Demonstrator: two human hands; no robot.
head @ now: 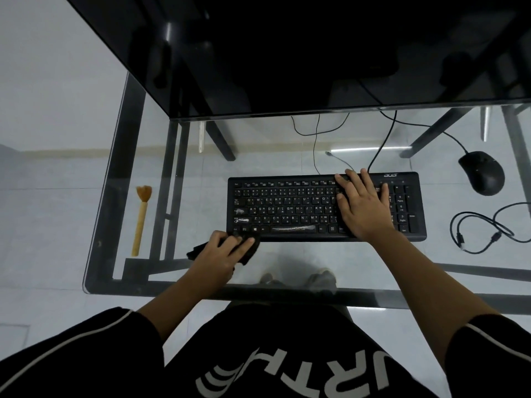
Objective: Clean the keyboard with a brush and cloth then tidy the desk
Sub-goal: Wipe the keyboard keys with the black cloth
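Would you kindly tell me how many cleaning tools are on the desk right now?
2: the brush lies near the desk's left edge; the dark cloth is in the left hand at the keyboard's front-left corner.

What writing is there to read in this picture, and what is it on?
"acer": top right edge of the keyboard.
"Q W E R T Y", "A S D F", "Z X C V": on its keys; the function row and smaller key marks are too small to read.
"URTH": large letters on the black shirt, seen upside down and cut off by the frame.
Mouse, brush, cloth: no text visible.
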